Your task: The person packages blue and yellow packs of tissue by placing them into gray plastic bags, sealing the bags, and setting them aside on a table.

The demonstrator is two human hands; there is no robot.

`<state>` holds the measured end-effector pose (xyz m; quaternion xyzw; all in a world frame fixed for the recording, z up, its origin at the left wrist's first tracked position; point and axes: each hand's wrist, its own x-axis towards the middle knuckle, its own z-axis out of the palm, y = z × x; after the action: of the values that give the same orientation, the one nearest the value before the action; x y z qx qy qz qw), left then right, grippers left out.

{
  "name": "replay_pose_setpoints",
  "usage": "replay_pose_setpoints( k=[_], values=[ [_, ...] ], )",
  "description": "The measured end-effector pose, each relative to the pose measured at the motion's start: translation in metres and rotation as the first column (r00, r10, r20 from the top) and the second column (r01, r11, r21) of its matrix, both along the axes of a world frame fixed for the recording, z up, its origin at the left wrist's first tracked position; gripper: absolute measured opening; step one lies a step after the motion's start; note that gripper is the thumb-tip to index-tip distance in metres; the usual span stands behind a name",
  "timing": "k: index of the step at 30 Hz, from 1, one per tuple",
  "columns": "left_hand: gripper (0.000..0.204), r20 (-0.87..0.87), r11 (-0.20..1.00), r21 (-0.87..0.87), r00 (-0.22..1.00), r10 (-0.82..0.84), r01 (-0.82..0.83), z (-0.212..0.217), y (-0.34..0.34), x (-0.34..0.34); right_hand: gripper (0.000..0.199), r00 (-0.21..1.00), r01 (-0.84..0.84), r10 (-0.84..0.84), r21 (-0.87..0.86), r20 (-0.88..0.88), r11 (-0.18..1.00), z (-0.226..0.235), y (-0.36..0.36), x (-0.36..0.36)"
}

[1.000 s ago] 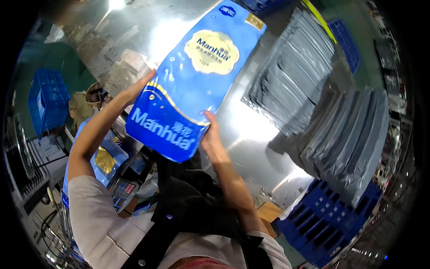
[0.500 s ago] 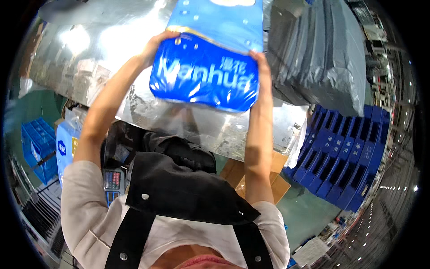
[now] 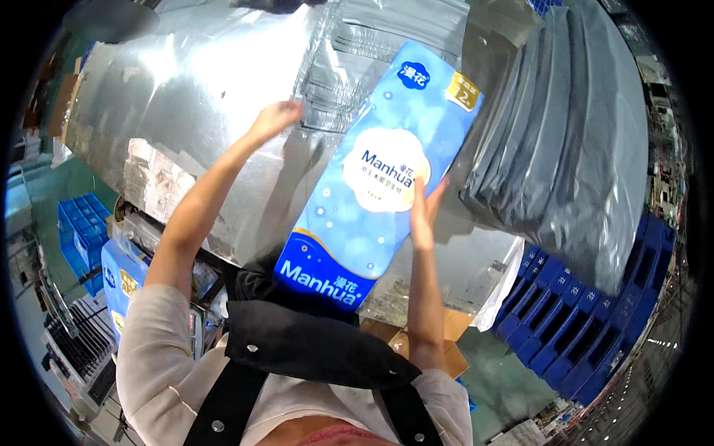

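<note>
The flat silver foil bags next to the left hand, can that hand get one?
Probably yes. The left hand is open and right at the edge of the flat silver foil bags, with nothing between them. The right hand steadies the tall blue plastic pack.

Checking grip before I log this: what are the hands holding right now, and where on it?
The right hand presses flat against the right long edge of the long blue pack, about midway. The left hand touches the silver bags, off the pack.

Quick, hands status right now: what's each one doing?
Left hand: open, off the blue package, resting on the silver bags.
Right hand: open, flat against the blue package's side, steadying it on the metal table.
</note>
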<state>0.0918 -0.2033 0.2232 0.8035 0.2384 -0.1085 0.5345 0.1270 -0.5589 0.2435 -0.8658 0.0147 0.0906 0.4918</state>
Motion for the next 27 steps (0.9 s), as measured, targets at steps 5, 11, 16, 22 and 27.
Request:
replay_pose_setpoints(
  k=[5, 11, 16, 22, 27],
  values=[
    [0.054, 0.142, 0.372, 0.908, 0.694, -0.706, 0.194, -0.010, 0.005, 0.155, 0.063, 0.727, -0.042, 0.333, -0.446, 0.600, 0.894, 0.018, 0.079, 0.179],
    [0.039, -0.240, -0.083, 0.959, 0.621, -0.746, 0.271, -0.039, -0.009, 0.218, 0.050, 0.827, -0.142, 0.470, -0.693, 0.310, 0.707, 0.023, 0.134, 0.241],
    [0.009, -0.050, 0.131, 0.966, 0.658, -0.752, 0.223, -0.044, -0.004, 0.208, 0.042, 0.791, -0.105, 0.432, -0.599, 0.433, 0.794, 0.045, 0.135, 0.213],
    [0.016, 0.035, 0.172, 0.954, 0.479, -0.877, 0.245, -0.029, -0.033, 0.083, 0.036, 0.587, -0.041, 0.454, -0.536, 0.670, 0.843, 0.113, 0.124, 0.194],
    [0.024, 0.127, 0.833, 0.364, 0.864, -0.487, 0.416, 0.000, -0.029, 0.089, 0.038, 0.720, -0.120, 0.511, -0.641, 0.469, 0.758, 0.005, 0.106, 0.197]
  ],
)
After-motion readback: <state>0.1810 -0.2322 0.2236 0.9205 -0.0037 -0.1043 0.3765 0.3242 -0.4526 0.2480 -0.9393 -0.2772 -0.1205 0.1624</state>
